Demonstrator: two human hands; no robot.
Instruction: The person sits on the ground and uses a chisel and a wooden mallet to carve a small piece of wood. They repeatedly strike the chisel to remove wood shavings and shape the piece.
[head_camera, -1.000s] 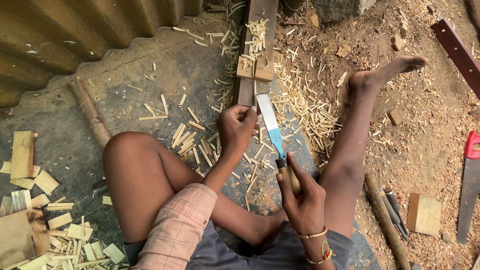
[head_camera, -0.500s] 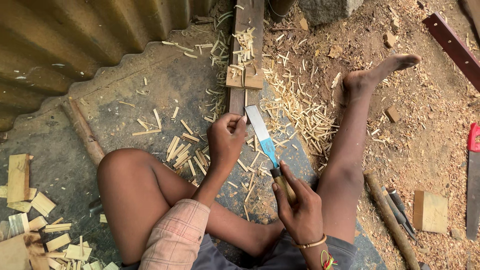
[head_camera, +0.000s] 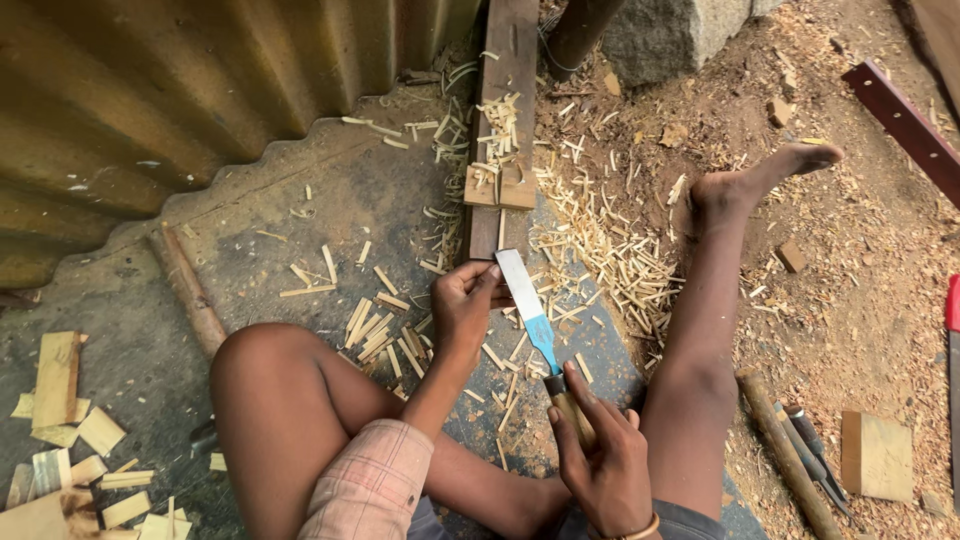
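Between the knees | right hand (head_camera: 600, 465) still grips chisel (head_camera: 535, 322) | left hand (head_camera: 468, 305) still pinches blade

One camera sits on the person's head. It looks straight down, close to the hands, legs and ground (head_camera: 250, 250).

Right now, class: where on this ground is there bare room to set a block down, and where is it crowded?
Free: grey ground between corrugated sheet and raised knee. Crowded: splinters around the plank and chisel; offcuts bottom-left.
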